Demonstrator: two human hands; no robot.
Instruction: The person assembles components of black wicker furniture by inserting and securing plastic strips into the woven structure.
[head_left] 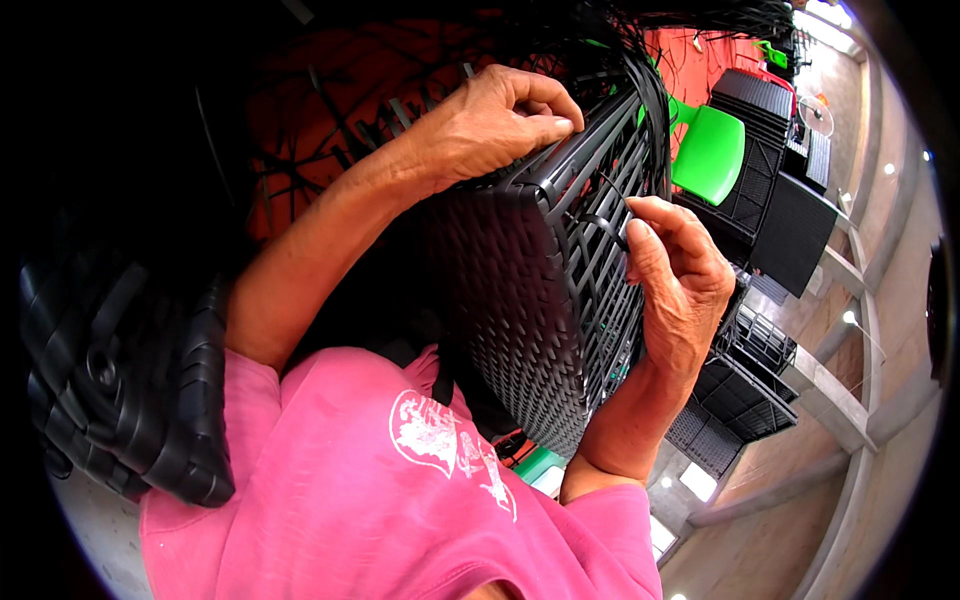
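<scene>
A black woven plastic-rattan piece [500,290] stands in front of me, its near side tightly woven and its right side a more open lattice with gaps. My left hand [515,115] rests at its upper edge, fingers curled in and thumb pressed against them; what lies between them is hidden. At the lattice side, my right hand [680,265] pinches a thin black plastic strip [600,222] between thumb and forefinger. That strip curves from the lattice to the fingertips. The other fingers of the right hand are bent toward the palm.
Loose black strips [655,110] hang over the far corner, and more lie scattered on the red floor [285,130]. A green chair [710,160] stands beside stacked black woven furniture [750,110] on the right. Another black woven piece [120,370] is close on my left.
</scene>
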